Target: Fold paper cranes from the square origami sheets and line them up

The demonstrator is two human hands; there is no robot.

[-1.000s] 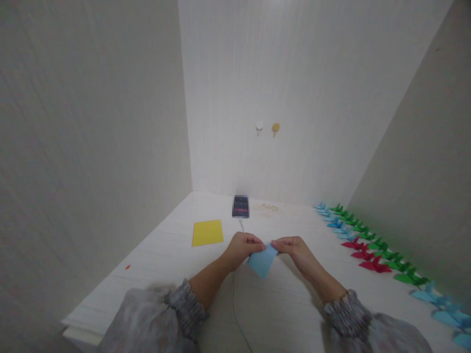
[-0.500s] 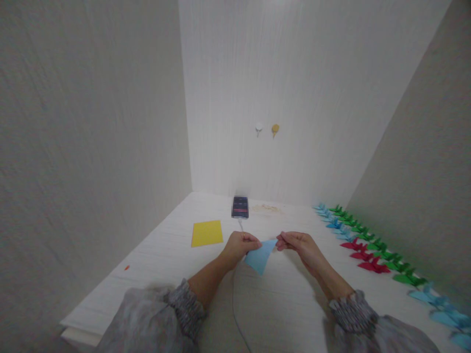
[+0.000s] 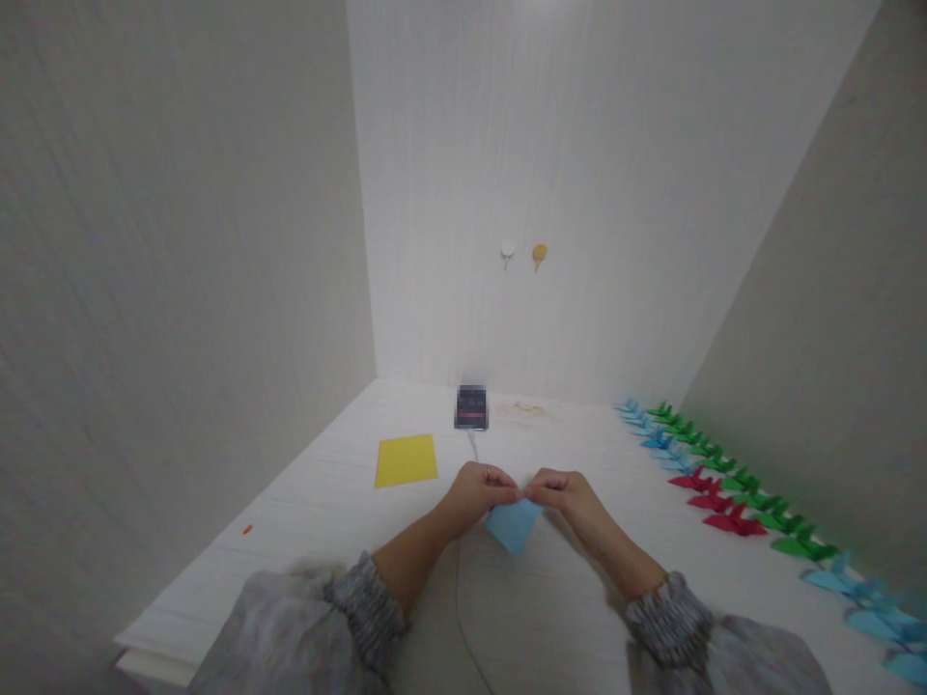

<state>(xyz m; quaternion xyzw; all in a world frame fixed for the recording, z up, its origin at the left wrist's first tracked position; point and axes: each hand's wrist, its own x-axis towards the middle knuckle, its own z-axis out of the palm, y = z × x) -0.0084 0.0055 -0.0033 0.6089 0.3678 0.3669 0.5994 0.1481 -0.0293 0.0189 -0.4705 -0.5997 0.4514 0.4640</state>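
A light blue folded paper hangs between my hands above the white table, one corner pointing down toward me. My left hand pinches its upper left edge between thumb and fingers. On the other side, my right hand is closed on the upper right edge, its thumb lying close to the left one. The fingertips of both hands nearly meet at the top of the paper and hide that part of the fold.
Yellow paper lies left of my hands. A phone with a cable stands near the back wall. Rows of folded paper cranes, green, red and blue, line the right side. An orange scrap lies at left.
My right hand has moved left, bringing its fingertips close to those of my left hand. The blue paper has tipped and sunk slightly toward me.
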